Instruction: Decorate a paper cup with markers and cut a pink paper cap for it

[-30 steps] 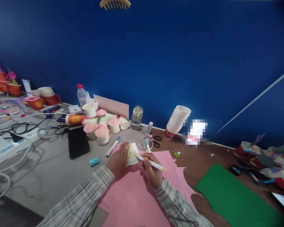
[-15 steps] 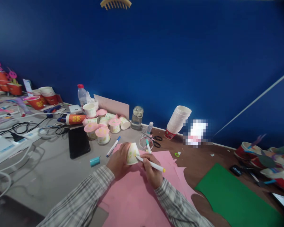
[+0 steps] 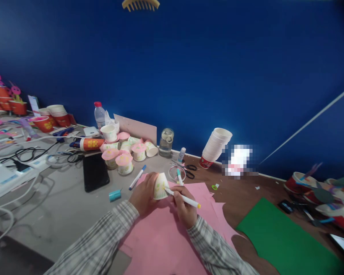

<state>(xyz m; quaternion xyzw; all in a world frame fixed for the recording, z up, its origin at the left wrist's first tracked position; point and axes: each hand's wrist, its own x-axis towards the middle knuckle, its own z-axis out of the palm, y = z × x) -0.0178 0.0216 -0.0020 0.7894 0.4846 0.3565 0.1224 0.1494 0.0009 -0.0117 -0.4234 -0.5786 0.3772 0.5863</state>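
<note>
My left hand (image 3: 143, 195) is wrapped round a small white paper cup (image 3: 161, 186) with faint yellow-green marks on its side, held tilted over a pink paper sheet (image 3: 166, 240). In my right hand (image 3: 185, 206) is a white marker with a yellow end (image 3: 186, 199), pinched like a pen. Its tip touches the cup's side. Both sleeves are grey plaid.
Behind the hands lie a blue-capped marker (image 3: 137, 177), a teal cap (image 3: 114, 195), a black phone (image 3: 95, 172), several pink-topped cups (image 3: 123, 151), scissors (image 3: 187, 170), a glass jar (image 3: 166, 142) and a white cup stack (image 3: 216, 147). A green sheet (image 3: 283, 236) lies right; cables (image 3: 23, 156) left.
</note>
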